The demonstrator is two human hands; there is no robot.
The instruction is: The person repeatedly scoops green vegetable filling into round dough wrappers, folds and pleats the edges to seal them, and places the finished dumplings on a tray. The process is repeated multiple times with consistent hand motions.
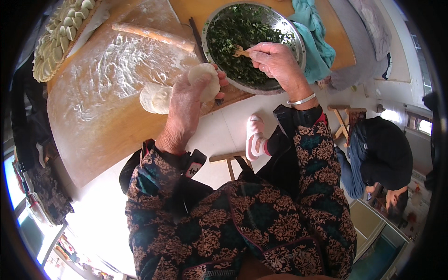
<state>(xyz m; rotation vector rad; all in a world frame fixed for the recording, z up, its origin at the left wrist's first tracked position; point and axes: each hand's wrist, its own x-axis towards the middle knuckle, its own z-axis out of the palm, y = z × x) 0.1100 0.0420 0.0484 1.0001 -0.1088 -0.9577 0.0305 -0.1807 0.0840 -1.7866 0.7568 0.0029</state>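
My left hand (184, 102) is closed around a round, pale dumpling wrapper (205, 79), held near the table's front edge. Beside that hand, more floury wrappers (155, 98) lie in a small overlapping heap on the board. My right hand (275, 63) grips a light wooden spoon (241, 52) by its handle; the spoon's tip is at the chopped green filling (249, 30). That filling sits in a wide metal bowl (301, 51) at the right of the table. A silver bangle circles my right wrist.
A rolling pin (151, 36) lies on the flour-dusted board (88, 102). Shaped dumplings (58, 42) cover a tray at the far left. A dark stick (197, 39) rests by the bowl, a teal cloth (315, 42) to its right. Another person (380, 151) bends low at the right.
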